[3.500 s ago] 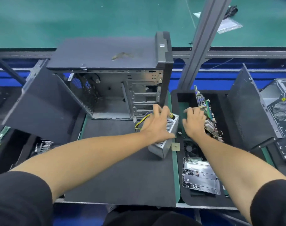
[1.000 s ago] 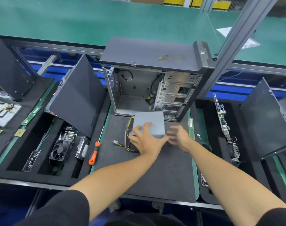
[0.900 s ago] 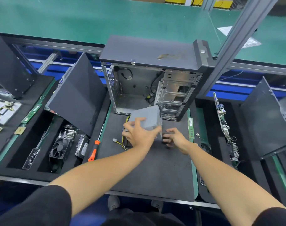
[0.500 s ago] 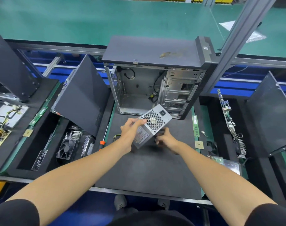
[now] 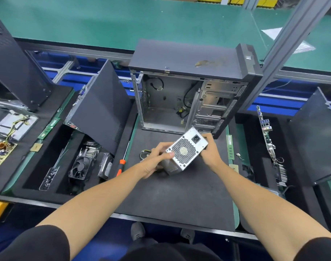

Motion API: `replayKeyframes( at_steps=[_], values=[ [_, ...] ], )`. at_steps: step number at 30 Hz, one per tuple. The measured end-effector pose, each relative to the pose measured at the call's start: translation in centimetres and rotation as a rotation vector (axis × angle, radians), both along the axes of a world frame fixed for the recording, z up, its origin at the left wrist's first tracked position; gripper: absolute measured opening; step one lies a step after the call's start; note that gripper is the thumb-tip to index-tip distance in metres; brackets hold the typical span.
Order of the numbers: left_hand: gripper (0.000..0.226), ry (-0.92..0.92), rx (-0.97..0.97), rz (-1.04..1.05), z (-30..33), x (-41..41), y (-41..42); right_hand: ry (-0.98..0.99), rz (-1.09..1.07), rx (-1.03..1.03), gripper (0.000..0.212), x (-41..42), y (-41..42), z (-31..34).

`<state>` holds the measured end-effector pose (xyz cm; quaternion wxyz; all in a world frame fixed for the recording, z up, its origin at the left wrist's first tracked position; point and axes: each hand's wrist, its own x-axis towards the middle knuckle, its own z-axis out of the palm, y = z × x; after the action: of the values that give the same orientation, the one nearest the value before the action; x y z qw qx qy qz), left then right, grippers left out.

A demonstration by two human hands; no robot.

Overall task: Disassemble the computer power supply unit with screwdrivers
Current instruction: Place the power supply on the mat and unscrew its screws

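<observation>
The grey metal power supply unit (image 5: pixel 186 147) is lifted above the black work mat (image 5: pixel 179 194), tilted with its honeycomb fan grille and power socket facing me. My left hand (image 5: pixel 155 160) grips its lower left corner, thumb on the grille face. My right hand (image 5: pixel 211 151) holds its right side, fingers curled round the edge. Its yellow and black cables (image 5: pixel 145 154) trail down behind my left hand. An orange-handled screwdriver (image 5: pixel 121 162) lies on the mat's left edge, untouched.
An open, gutted tower case (image 5: pixel 189 95) stands behind the mat. A leaning side panel (image 5: pixel 100 108) and a tray holding a fan (image 5: pixel 79 167) and drives sit to the left. A memory stick (image 5: pixel 230 146), a motherboard (image 5: pixel 268 136) and another panel (image 5: pixel 315 136) are at right.
Both hands lifted the power supply off the mat and turned it, so the fan grille now faces me. The view also shifted left from the right-hand tray.
</observation>
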<state>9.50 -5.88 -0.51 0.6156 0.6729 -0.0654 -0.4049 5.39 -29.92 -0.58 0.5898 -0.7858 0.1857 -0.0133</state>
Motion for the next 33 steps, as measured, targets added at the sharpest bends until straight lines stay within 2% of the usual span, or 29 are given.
replayKeyframes(
  at_steps=[2, 4, 6, 8, 10, 12, 15, 17, 19, 22, 24, 27, 29, 31, 33],
  values=[
    [0.068, -0.043, 0.007, 0.002, -0.4, -0.3, -0.2, 0.008, 0.01, 0.006, 0.033, -0.1, -0.4, 0.2],
    [0.073, -0.05, -0.013, 0.009, -0.8, -0.4, -0.1, 0.02, 0.021, 0.006, 0.042, -0.5, -0.7, 0.6],
    [0.075, -0.079, -0.003, -0.019, -0.9, -0.6, 0.0, 0.061, 0.02, 0.092, 0.051, -0.7, -1.0, 0.8],
    [0.077, -0.134, 0.044, -0.046, -1.1, -0.6, 0.1, 0.138, -0.035, 0.27, 0.046, -0.4, -0.8, 1.4],
    [0.08, -0.167, 0.078, -0.064, -1.5, -0.8, 0.2, 0.216, -0.033, 0.32, 0.035, 0.3, -0.4, 2.5],
    [0.079, -0.187, 0.094, -0.076, -1.8, -0.9, 0.2, 0.188, 0.096, 0.176, 0.045, 0.6, -0.5, 3.4],
    [0.075, -0.158, 0.051, -0.088, -1.8, -0.5, 0.3, 0.117, 0.438, -0.154, 0.081, 0.3, -1.6, 4.6],
    [0.073, -0.133, 0.018, -0.087, -1.8, -0.2, 0.4, 0.19, 0.537, -0.434, 0.095, 0.7, -1.1, 4.9],
    [0.078, -0.164, 0.054, -0.102, -2.2, -0.1, 0.6, 0.34, 0.314, -0.483, 0.099, 1.2, 1.2, 4.5],
    [0.091, -0.252, 0.111, -0.091, -2.7, -0.5, 0.7, 0.613, -0.22, -0.251, 0.108, 2.0, 5.1, 4.1],
    [0.095, -0.267, 0.077, -0.066, -2.8, -0.7, 0.7, 0.661, -0.347, -0.129, 0.101, 2.3, 6.2, 4.3],
    [0.1, -0.272, 0.021, -0.086, -2.5, -0.6, 0.9, 0.659, -0.366, -0.083, 0.108, 3.0, 5.6, 4.7],
    [0.108, -0.25, 0.049, -0.133, -2.2, -0.3, 1.1, 0.651, -0.323, -0.058, 0.117, 3.3, 5.1, 5.1],
    [0.119, -0.195, 0.116, -0.222, -1.7, -0.2, 1.1, 0.612, -0.236, -0.148, 0.112, 3.7, 4.1, 5.5],
    [0.127, -0.135, 0.191, -0.402, -1.4, -0.3, 0.9, 0.552, -0.067, -0.295, 0.098, 4.4, 3.1, 6.4]
  ],
)
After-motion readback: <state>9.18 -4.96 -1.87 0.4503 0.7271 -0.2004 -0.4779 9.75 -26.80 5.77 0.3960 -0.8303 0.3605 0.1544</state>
